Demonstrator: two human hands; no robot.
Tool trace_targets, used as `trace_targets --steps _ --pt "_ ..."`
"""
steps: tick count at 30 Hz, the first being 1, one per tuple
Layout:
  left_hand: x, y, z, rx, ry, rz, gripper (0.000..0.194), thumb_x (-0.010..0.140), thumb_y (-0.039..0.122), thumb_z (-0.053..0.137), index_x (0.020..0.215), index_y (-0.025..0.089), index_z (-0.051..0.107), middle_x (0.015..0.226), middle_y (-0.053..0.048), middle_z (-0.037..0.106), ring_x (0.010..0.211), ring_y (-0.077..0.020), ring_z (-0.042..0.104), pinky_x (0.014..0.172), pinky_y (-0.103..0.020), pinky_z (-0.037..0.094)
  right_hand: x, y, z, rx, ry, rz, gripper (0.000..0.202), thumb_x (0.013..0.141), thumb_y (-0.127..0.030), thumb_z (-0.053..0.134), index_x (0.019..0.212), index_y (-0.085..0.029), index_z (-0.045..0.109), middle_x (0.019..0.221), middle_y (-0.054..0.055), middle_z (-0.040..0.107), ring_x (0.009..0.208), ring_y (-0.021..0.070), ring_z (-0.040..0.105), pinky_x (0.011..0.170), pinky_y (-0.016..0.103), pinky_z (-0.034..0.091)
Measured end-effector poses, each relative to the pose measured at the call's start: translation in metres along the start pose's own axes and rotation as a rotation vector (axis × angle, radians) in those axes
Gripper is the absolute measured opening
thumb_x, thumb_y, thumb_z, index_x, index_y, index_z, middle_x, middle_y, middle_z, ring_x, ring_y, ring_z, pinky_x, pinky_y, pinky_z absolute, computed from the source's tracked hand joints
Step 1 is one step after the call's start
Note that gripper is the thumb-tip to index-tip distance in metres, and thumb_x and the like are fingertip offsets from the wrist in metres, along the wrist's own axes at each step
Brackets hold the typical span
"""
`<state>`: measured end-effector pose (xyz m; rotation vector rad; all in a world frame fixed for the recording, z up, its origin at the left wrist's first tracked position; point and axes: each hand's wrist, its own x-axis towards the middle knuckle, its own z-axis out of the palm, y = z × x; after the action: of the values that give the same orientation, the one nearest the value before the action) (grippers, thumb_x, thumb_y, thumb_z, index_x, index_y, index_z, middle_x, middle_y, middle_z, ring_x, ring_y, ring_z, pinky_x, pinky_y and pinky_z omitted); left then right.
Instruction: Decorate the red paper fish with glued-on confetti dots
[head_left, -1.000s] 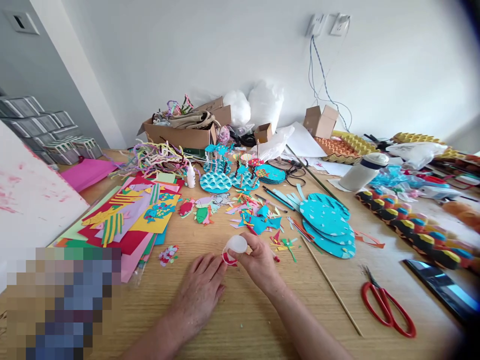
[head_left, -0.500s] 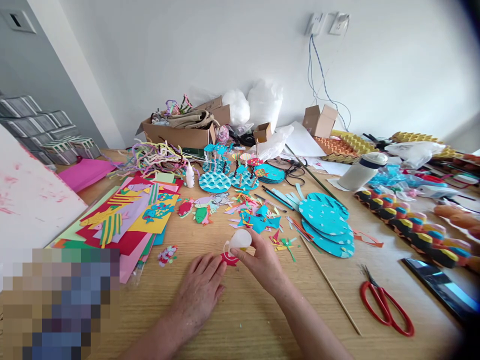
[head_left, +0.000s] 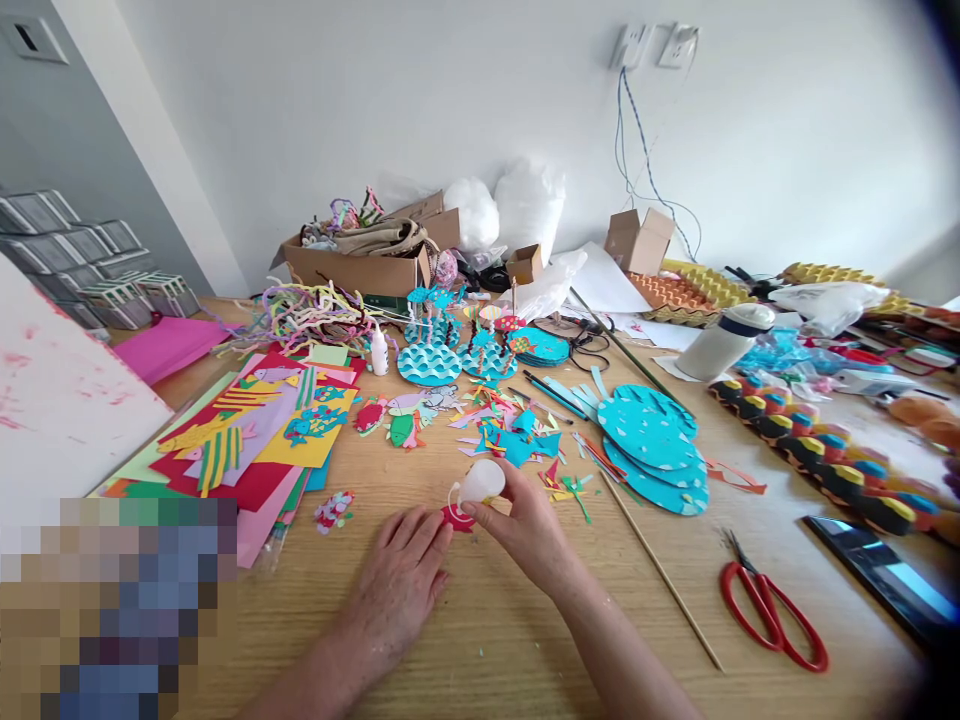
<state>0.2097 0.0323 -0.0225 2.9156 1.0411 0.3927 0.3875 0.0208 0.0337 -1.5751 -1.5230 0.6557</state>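
My right hand [head_left: 525, 520] grips a white glue bottle [head_left: 481, 482] between thumb and fingers, tipped over with its base facing up. A thin white loop at the bottle's left side hangs over a small red paper piece [head_left: 459, 520] on the table. My left hand [head_left: 405, 560] lies flat, fingers stretched out, its fingertips at the left edge of the red piece. The bottle's nozzle is mostly hidden, so I cannot tell whether it touches the paper. Left of the hands is a small pile of colourful paper cutouts [head_left: 334, 511].
Red-handled scissors [head_left: 772, 610], a thin wooden stick [head_left: 664, 570] and a phone [head_left: 881, 575] lie at right. Blue paper discs [head_left: 652, 445] and paper scraps [head_left: 517, 435] are beyond the hands. Coloured sheets [head_left: 255, 420] spread at left. Another glue bottle [head_left: 380, 353] stands behind.
The glue bottle in my right hand has shifted very slightly in its tilt. My left hand and the red piece stay where they were.
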Motion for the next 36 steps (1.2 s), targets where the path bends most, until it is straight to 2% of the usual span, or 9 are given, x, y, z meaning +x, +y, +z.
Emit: trace_targets --steps 9,20,24,36 --pt "0.000 0.001 -0.001 0.004 -0.014 -0.002 0.039 0.082 0.028 0.053 0.120 0.021 0.047 0.124 -0.002 0.053 0.113 -0.0216 0.044 0.096 -0.039 0.034 -0.001 -0.001 0.002 0.012 -0.003 0.011 0.024 0.070 -0.028 0.064 0.091 -0.019 0.056 0.080 0.001 0.064 0.071 0.0162 0.058 0.064 0.025 0.044" --pt "0.000 0.000 0.000 0.013 -0.010 0.011 0.038 0.082 0.028 0.052 0.119 0.020 0.048 0.123 -0.003 0.053 0.114 -0.0223 0.043 0.096 -0.040 0.034 0.001 -0.010 -0.003 -0.086 0.055 -0.096 0.010 0.070 -0.027 0.064 0.072 -0.018 0.060 0.069 -0.001 0.063 0.065 0.0148 0.056 0.060 0.022 0.039" --pt "0.001 0.000 -0.001 0.010 -0.019 0.009 0.038 0.082 0.027 0.052 0.119 0.020 0.047 0.123 -0.003 0.053 0.114 -0.0217 0.043 0.095 -0.040 0.035 0.002 -0.009 -0.002 -0.092 0.092 -0.075 0.013 0.068 -0.030 0.064 0.070 -0.019 0.058 0.067 -0.001 0.063 0.063 0.0151 0.055 0.059 0.023 0.039" --pt "0.000 0.000 0.001 0.002 -0.005 -0.002 0.038 0.082 0.027 0.053 0.119 0.020 0.048 0.123 -0.003 0.053 0.113 -0.0215 0.043 0.096 -0.039 0.034 0.004 -0.005 0.000 -0.064 0.083 -0.042 0.016 0.068 -0.033 0.062 0.065 -0.018 0.057 0.063 -0.002 0.060 0.059 0.0142 0.053 0.056 0.022 0.038"
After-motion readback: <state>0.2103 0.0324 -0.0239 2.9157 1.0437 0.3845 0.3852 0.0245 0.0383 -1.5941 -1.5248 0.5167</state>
